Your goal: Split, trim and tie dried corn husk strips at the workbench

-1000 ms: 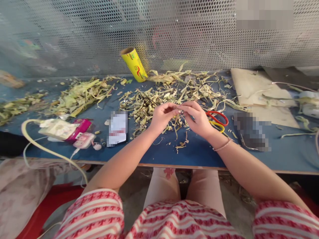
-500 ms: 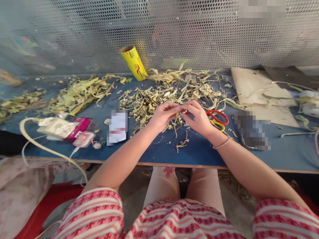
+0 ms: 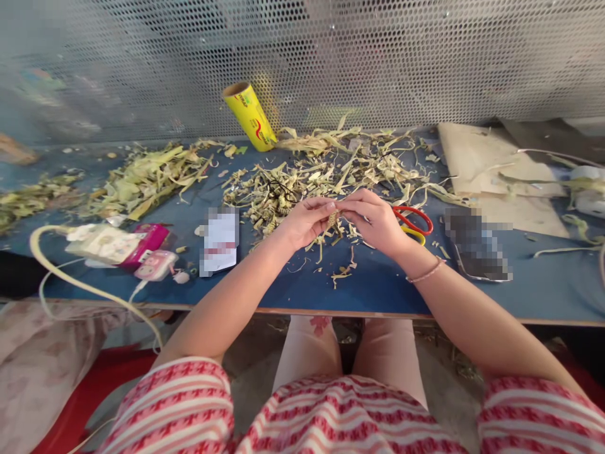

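Observation:
My left hand (image 3: 309, 222) and my right hand (image 3: 371, 221) meet at the fingertips over the near edge of a heap of dried plant scraps (image 3: 293, 189). Both are closed in a pinch, thumbs and forefingers pressed together. Whatever sits between the fingertips is too small and too hidden to name. Beside my right wrist lie scissors, of which a red handle loop (image 3: 416, 216) and a yellow loop (image 3: 413, 234) show; their blades are out of sight behind the hand.
A yellow cardboard tube (image 3: 250, 116) leans by the mesh panel (image 3: 378, 69). Left are leafy scraps (image 3: 146, 176), a power strip (image 3: 101, 243) with a cord, a pink charger (image 3: 155, 265) and a phone (image 3: 220, 239). A dark phone (image 3: 477, 246) and brown paper (image 3: 491, 164) lie right.
My hands remain pinched together in nearly the same place. The fingers of my right hand have drawn closer together. The whole view has shifted slightly.

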Action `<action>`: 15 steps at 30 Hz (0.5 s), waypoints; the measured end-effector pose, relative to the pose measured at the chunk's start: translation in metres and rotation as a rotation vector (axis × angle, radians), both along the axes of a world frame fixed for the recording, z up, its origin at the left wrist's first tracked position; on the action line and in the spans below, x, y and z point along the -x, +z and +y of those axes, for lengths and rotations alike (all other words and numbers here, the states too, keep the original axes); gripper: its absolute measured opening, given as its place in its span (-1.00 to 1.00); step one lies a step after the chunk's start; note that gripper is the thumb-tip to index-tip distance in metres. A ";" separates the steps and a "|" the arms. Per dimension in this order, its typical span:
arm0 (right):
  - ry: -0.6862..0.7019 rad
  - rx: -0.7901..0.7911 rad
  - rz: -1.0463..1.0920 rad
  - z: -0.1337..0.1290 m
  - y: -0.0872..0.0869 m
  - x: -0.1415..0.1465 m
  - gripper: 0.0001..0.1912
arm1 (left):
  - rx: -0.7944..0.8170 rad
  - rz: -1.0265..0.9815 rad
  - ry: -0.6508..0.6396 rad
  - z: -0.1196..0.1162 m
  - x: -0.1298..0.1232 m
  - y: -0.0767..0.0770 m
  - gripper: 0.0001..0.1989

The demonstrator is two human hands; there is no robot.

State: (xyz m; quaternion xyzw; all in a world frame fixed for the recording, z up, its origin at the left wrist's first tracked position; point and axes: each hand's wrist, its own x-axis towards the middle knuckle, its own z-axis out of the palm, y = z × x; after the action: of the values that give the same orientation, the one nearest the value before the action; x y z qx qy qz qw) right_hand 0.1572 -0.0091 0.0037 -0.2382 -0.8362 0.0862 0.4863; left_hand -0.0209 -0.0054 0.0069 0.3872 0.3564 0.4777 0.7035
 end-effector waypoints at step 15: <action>-0.063 -0.040 -0.083 -0.001 0.003 -0.002 -0.77 | 0.076 0.047 -0.090 0.000 0.002 0.000 -0.86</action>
State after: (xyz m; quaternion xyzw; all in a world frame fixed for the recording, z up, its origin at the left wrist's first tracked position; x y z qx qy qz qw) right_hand 0.1594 -0.0099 0.0070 -0.2580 -0.8494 0.0440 0.4582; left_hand -0.0230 -0.0051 0.0068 0.3870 0.3729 0.4225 0.7299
